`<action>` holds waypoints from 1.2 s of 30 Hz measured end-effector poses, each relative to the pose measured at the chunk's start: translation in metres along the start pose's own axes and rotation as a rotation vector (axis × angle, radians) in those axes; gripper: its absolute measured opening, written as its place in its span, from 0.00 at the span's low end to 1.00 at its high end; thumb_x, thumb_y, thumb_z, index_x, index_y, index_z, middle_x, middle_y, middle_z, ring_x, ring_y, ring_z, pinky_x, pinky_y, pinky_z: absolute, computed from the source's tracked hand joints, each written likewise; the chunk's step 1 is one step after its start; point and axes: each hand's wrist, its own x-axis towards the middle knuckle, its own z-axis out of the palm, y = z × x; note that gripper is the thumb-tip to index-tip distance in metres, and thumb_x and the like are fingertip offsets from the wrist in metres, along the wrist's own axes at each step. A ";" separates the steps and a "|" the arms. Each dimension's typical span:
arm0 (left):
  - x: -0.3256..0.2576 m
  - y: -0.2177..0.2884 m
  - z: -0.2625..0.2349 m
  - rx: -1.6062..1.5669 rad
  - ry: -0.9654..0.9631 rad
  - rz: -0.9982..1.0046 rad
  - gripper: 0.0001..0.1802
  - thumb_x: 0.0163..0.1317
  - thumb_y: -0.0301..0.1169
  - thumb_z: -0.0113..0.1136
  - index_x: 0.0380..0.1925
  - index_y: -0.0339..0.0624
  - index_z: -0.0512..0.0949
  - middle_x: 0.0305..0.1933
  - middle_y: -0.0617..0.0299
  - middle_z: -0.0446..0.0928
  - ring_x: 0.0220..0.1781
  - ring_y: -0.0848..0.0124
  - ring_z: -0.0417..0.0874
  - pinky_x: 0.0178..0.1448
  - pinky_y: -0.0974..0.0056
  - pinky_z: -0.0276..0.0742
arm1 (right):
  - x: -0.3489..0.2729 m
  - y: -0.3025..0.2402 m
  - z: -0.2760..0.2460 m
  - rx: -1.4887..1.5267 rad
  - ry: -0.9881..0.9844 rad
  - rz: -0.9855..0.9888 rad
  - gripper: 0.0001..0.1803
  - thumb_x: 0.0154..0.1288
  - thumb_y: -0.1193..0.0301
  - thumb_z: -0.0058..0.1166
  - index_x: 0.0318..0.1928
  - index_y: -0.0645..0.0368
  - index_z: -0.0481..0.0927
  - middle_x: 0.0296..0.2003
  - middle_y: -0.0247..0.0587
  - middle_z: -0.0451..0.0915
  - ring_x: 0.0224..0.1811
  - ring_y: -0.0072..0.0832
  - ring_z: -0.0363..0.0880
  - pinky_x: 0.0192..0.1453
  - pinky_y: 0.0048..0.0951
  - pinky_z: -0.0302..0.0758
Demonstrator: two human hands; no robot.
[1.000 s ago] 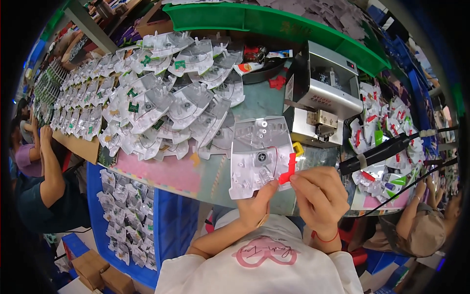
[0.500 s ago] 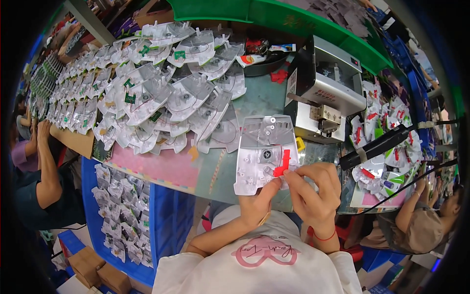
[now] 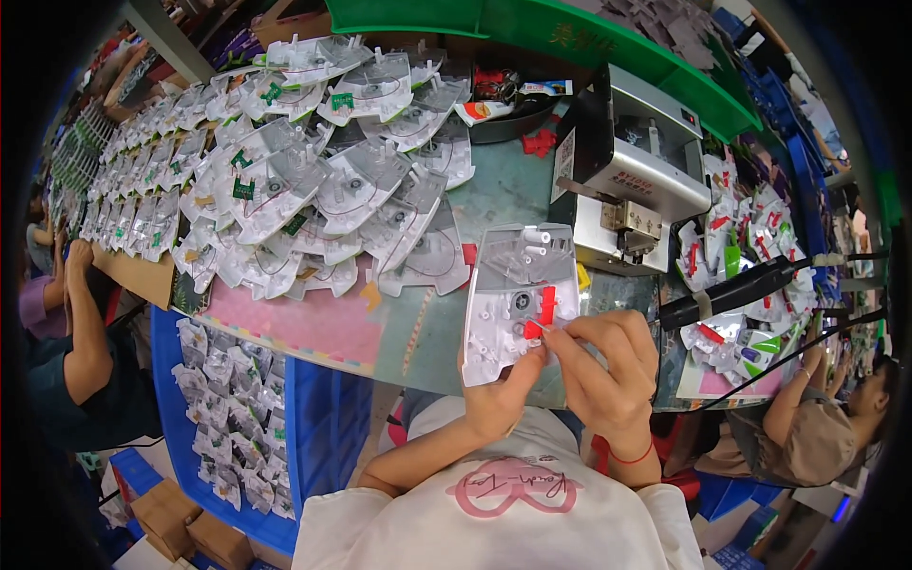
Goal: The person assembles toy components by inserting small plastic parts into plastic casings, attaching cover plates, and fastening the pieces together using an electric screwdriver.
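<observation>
My left hand (image 3: 499, 394) grips the lower edge of a white and clear plastic housing (image 3: 489, 318), thumb on top, and holds it up over the table edge. Inside the housing are a round dark-centred part and several small posts. A red plastic piece (image 3: 548, 303) lies against its right side. My right hand (image 3: 613, 366) is closed in a pinch at the lower end of that red piece. A thin pale sliver shows by the fingertips; what exactly they hold is too small to make out.
Similar housings (image 3: 370, 185) with green boards are piled left. A silver and black machine (image 3: 655, 161) stands right, beside housings with red parts (image 3: 760, 237) and a black rod-like tool (image 3: 731, 293). A blue crate (image 3: 328, 418) of parts is below left. Co-workers sit at both sides.
The housing has turned slightly in my left hand. My right fingertips have shifted a little left over the red piece. A small red patch now shows beside the pile, left of the housing.
</observation>
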 end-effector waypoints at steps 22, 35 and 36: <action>0.015 0.026 -0.051 0.459 0.032 0.233 0.23 0.46 0.22 0.55 0.46 0.32 0.68 0.40 0.59 0.72 0.41 0.72 0.73 0.47 0.67 0.69 | -0.008 -0.024 0.037 0.274 -0.244 0.078 0.14 0.36 0.79 0.54 0.31 0.62 0.77 0.27 0.36 0.71 0.27 0.29 0.70 0.26 0.25 0.69; -0.011 0.047 -0.095 0.302 0.069 -0.530 0.24 0.38 0.19 0.55 0.42 0.32 0.67 0.37 0.56 0.73 0.36 0.70 0.76 0.39 0.66 0.73 | 0.015 0.036 0.071 0.038 -0.271 0.447 0.08 0.55 0.76 0.51 0.37 0.62 0.75 0.27 0.48 0.75 0.24 0.42 0.75 0.27 0.35 0.71; -0.011 0.048 -0.095 0.299 0.073 -0.525 0.24 0.38 0.19 0.55 0.42 0.32 0.67 0.37 0.56 0.73 0.36 0.70 0.76 0.39 0.66 0.73 | 0.011 0.038 0.077 0.040 -0.272 0.440 0.08 0.55 0.76 0.51 0.37 0.62 0.75 0.27 0.48 0.75 0.24 0.42 0.75 0.27 0.35 0.71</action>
